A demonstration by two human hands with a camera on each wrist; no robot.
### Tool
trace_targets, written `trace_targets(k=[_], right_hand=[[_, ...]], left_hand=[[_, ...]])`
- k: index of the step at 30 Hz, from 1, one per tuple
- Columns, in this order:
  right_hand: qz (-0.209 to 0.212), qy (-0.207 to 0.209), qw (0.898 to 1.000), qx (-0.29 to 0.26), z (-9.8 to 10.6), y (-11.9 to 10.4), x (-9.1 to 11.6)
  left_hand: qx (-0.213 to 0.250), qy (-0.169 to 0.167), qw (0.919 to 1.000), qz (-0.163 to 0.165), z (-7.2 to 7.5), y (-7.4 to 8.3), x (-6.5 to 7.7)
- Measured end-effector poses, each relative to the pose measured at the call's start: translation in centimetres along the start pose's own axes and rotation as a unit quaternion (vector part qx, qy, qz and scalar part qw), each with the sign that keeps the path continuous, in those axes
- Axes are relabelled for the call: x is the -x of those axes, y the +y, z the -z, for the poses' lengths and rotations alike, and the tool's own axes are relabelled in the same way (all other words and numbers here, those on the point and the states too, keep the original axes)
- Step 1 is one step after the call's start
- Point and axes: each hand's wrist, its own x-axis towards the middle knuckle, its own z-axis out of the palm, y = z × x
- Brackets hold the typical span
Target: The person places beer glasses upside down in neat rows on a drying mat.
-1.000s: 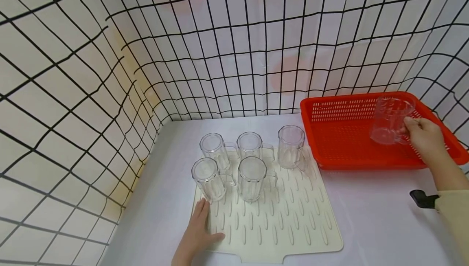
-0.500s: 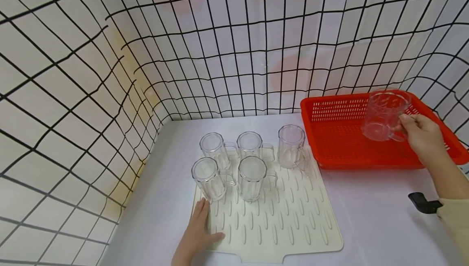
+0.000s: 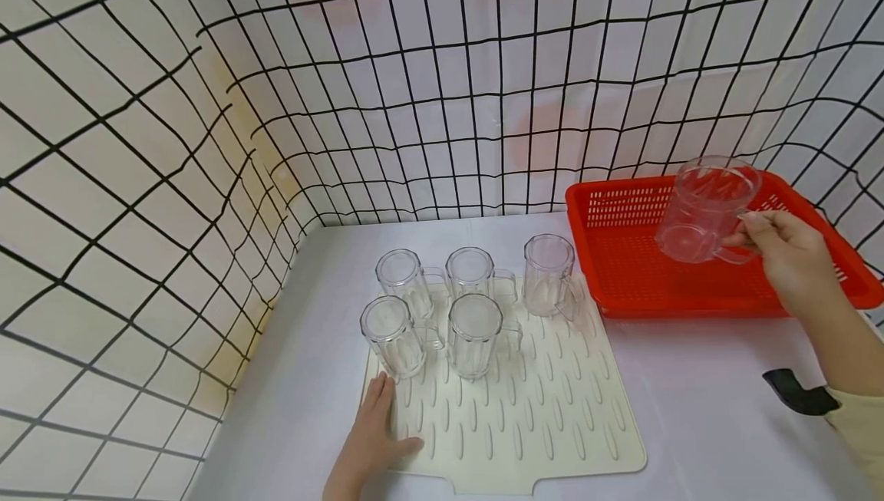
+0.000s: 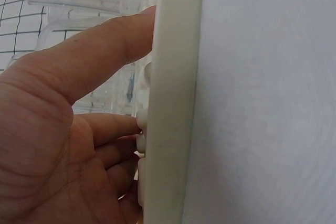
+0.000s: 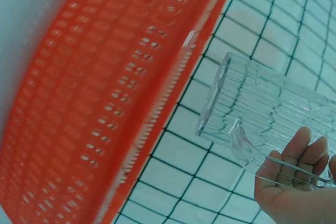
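Note:
A clear glass mug (image 3: 706, 213) is held over the red basket (image 3: 691, 309) by my right hand (image 3: 797, 259), whose fingers grip its handle. In the right wrist view the fingers curl round that mug's handle (image 5: 299, 169), with the mug above the basket's rim. My left hand (image 3: 373, 432) rests on the left edge of the cream ridged mat (image 3: 525, 424), thumb spread from straight fingers. The fingertips lie close to the front left mug (image 3: 395, 338). In the left wrist view, the left thumb (image 4: 100, 51) and fingers touch the mat's ridged face.
Several clear mugs stand on the mat, including the front middle mug (image 3: 475, 336) and one mug (image 3: 548, 277) by the basket. Black wire grid panels (image 3: 449, 87) stand behind and at the left of the white table (image 3: 697, 409).
My right hand has raised the mug inside the basket area and carried it left. The left hand stays in place on the mat.

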Motion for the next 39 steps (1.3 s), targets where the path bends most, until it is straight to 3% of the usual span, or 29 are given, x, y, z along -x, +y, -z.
trace_targets(k=[7,20,34,39], right_hand=[[0.000,-0.001,1.000,-0.012,-0.5,-1.6,1.3],[0.045,-0.032,0.997,-0.061,-1.4,-2.8,3.4],[0.130,-0.069,0.980,-0.134,-3.7,-3.3,5.5],[0.139,-0.086,0.975,-0.150,-4.5,-3.5,6.2]], left_hand=[[-0.002,-0.001,1.0000,0.000,0.1,0.1,0.0],[0.001,-0.004,1.0000,0.007,0.1,0.3,0.1],[0.000,-0.003,1.0000,0.007,0.0,0.2,0.1],[-0.003,-0.002,1.0000,0.006,0.0,0.1,0.0]])
